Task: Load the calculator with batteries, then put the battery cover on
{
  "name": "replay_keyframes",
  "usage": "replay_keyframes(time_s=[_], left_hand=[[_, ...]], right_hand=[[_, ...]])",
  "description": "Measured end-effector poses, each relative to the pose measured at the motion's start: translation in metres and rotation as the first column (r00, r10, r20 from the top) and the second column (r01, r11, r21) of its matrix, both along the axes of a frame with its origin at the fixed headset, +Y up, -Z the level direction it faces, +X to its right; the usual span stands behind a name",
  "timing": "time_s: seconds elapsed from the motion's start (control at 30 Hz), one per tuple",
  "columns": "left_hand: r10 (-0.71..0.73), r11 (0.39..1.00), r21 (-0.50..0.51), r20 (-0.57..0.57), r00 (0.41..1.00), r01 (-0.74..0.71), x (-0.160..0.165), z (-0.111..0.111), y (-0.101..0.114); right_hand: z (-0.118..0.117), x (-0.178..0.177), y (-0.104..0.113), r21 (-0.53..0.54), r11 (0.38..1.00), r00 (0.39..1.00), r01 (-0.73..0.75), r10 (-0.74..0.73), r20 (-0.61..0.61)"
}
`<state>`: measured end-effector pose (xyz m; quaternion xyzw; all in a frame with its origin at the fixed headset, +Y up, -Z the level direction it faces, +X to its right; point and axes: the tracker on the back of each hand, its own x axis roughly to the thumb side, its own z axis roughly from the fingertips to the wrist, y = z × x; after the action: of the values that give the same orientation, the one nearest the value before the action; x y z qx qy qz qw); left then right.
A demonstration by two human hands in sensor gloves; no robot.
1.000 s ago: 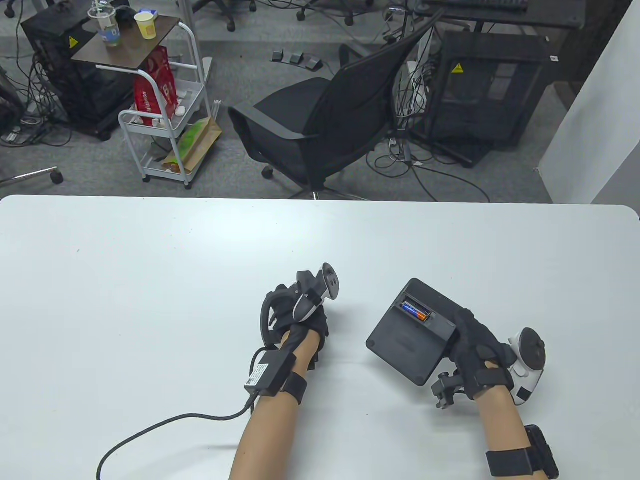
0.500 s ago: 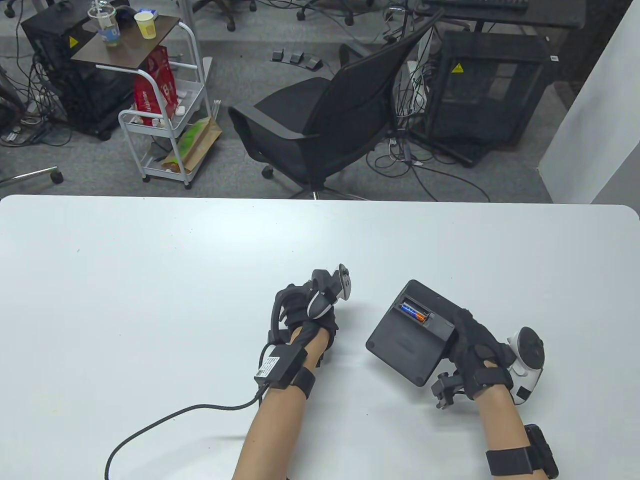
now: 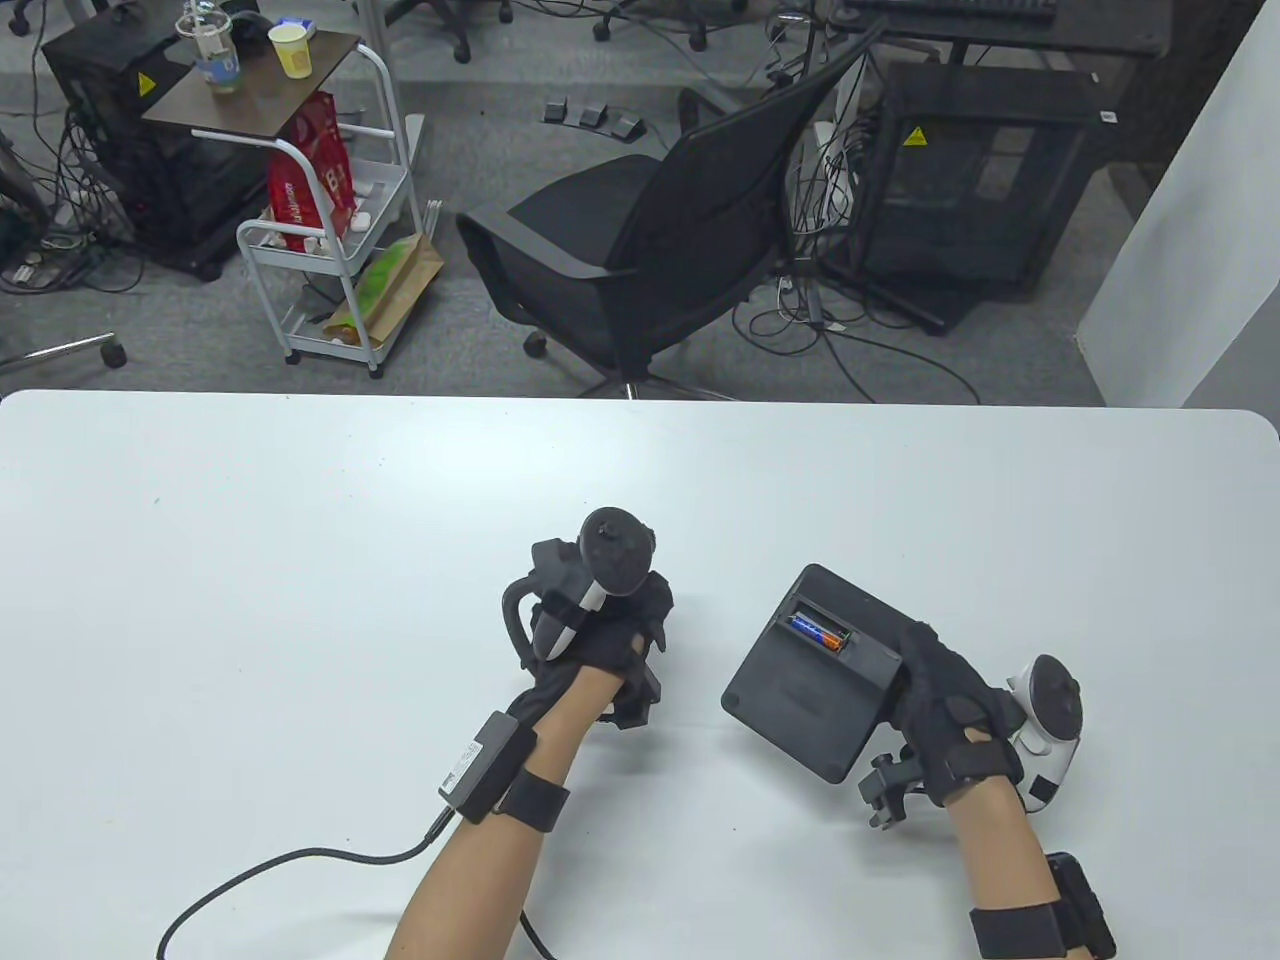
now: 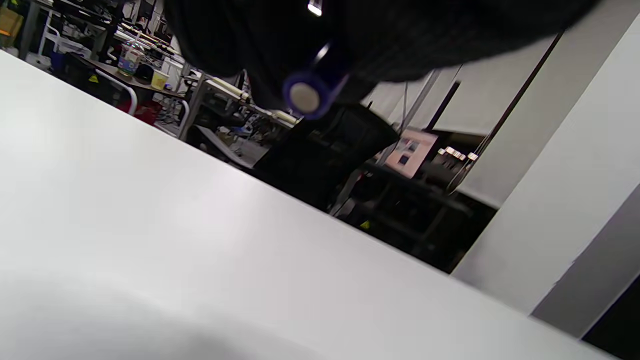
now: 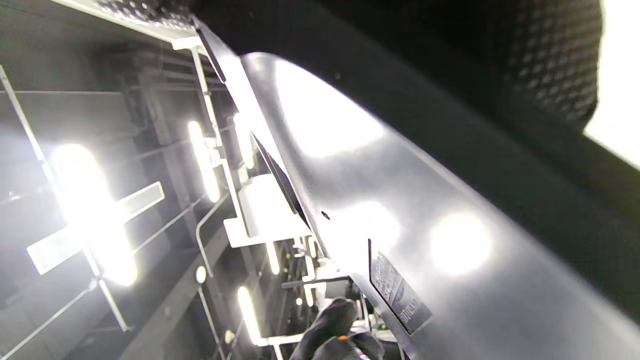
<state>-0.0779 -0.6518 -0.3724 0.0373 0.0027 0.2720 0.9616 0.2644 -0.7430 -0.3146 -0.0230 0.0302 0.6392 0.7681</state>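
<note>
The black calculator [image 3: 800, 700] is back side up and tilted above the table, gripped at its right edge by my right hand [image 3: 940, 680]. Its battery compartment is open, and one blue-and-orange battery [image 3: 820, 634] lies in it. My left hand [image 3: 620, 640] is curled, left of the calculator and apart from it. In the left wrist view its gloved fingers [image 4: 380, 45] pinch a second blue battery [image 4: 306, 96] end-on. The right wrist view shows the calculator's back [image 5: 400, 210] close up under my gloved fingers [image 5: 550, 45]. No battery cover shows in any view.
The white table [image 3: 300, 560] has its far edge behind the hands. A black cable [image 3: 280, 870] trails from my left wrist across the table's near left. An office chair [image 3: 650, 250] and a white trolley [image 3: 330, 250] stand on the floor beyond.
My left hand has rolled over, so its tracker now faces up, and the forearm has swung left. My right hand has shifted the calculator slightly left.
</note>
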Motion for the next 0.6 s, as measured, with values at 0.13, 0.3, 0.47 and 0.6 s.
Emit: replay_keyframes(time_s=[0.13, 0.3, 0.47, 0.6], left_hand=[[0.224, 0.973, 0.060, -0.044, 0.974, -0.221, -0.011, 0.020, 0.003], [0.402, 0.914, 0.059, -0.004, 0.915, -0.402, -0.019, 0.028, -0.003], [0.454, 0.886, 0.075, 0.053, 0.889, -0.457, -0.021, 0.033, -0.005], [0.494, 0.864, 0.043, 0.113, 0.862, -0.501, -0.017, 0.036, -0.009]], right_hand=[[0.001, -0.002, 0.000, 0.003, 1.000, 1.000, 0.007, -0.007, -0.011], [0.001, -0.002, 0.000, 0.009, 1.000, 1.000, 0.004, -0.004, -0.016], [0.001, -0.003, -0.001, 0.006, 1.000, 1.000, -0.004, 0.004, -0.022], [0.001, -0.006, -0.003, -0.002, 1.000, 0.999, -0.012, 0.011, -0.037]])
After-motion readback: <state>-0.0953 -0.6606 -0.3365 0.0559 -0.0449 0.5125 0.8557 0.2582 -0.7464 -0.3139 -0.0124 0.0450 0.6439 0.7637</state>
